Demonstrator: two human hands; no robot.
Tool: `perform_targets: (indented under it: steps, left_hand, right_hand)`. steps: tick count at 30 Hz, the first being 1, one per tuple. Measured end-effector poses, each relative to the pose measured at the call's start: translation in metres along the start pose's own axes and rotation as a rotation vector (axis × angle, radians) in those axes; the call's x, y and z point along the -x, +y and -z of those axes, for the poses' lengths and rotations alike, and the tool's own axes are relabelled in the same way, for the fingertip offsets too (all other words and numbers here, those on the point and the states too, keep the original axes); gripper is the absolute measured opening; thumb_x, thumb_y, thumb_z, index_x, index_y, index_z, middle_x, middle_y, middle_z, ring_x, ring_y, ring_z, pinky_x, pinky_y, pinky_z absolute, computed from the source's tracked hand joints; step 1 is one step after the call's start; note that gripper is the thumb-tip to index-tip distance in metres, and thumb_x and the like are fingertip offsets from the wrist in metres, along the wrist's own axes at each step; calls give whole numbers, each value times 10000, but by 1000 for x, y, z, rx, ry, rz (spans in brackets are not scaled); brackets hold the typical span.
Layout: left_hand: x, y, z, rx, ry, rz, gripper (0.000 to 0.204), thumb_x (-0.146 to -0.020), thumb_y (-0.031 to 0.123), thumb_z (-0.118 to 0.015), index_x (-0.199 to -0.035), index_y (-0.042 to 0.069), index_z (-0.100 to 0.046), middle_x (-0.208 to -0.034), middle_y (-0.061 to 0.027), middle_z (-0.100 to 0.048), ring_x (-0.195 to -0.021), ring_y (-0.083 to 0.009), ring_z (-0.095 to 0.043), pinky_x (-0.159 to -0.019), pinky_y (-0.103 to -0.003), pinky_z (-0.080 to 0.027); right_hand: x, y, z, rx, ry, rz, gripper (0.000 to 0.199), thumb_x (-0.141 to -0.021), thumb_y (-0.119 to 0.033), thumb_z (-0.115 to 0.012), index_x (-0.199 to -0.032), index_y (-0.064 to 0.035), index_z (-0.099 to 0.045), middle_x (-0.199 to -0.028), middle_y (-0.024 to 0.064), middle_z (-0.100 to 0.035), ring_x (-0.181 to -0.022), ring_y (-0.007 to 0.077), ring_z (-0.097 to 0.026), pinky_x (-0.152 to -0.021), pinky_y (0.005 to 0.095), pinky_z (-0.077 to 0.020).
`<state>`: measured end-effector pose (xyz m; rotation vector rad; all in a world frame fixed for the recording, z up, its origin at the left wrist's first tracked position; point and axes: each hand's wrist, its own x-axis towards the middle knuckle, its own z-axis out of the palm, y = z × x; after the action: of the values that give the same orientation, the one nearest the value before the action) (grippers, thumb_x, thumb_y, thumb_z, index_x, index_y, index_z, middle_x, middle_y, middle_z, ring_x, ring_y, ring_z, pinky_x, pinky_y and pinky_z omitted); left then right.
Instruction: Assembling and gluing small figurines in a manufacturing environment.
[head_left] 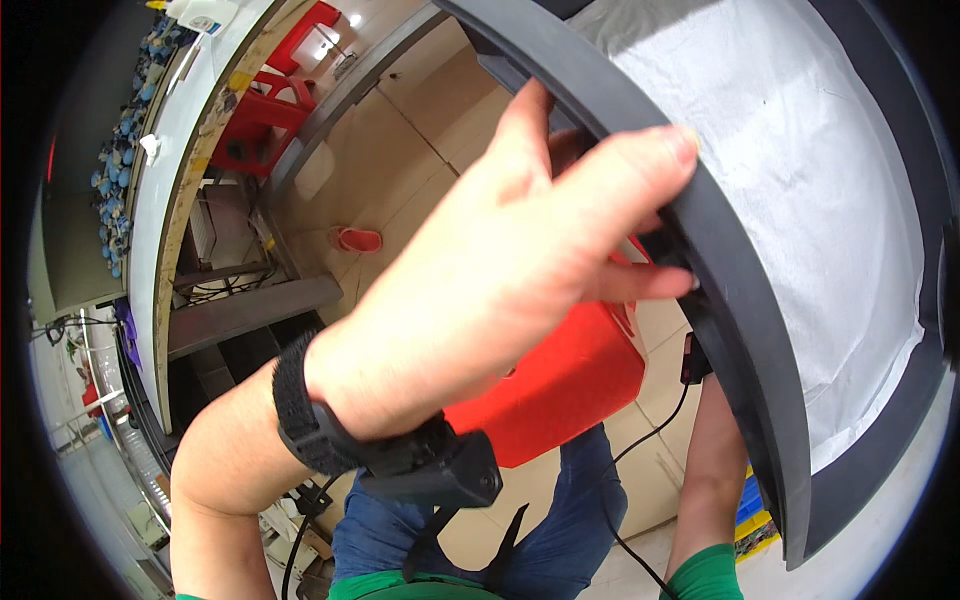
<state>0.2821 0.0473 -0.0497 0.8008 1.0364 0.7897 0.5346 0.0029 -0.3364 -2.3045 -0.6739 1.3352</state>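
- Clamping left hand (545, 215) onto left edge of dark-grey rigid frame (755, 310).
- Hiding right hand behind; cannot tell grip.
- Perhaps risking creasing white cloth-like sheet (800, 200) by tilting.

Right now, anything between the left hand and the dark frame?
Nothing visible: the left hand touches the dark frame directly, thumb over its edge. The right hand is hidden behind the frame, so I can't tell there.
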Motion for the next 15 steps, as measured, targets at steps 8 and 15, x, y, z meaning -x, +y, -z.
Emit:
perform_targets:
  steps: [8,15]
  left_hand:
    - [4,-5,-29,61,-36,109,677,-918,373,-596,-1410,24,-289,-1321,-107,-473,-1121,-228,-569,-920,-446,-491]
    - [-10,13,-35,151,-3,193,886,-837,342,-713,-1432,51,-126,-1241,-138,-445,-1066,-246,-548,-814,-436,-557]
  right_hand:
    - [89,0,58,351,111,-107,654,-940,-526,-542,-1396,-66,-447,-1373,106,-520,-1226,238,-518,-1043,397,-388]
    - [270,163,291,670,255,-94,663,-939,-535,-536,-1390,-56,-451,-1369,110,-524,-1216,243,-527,-1037,399,-400]
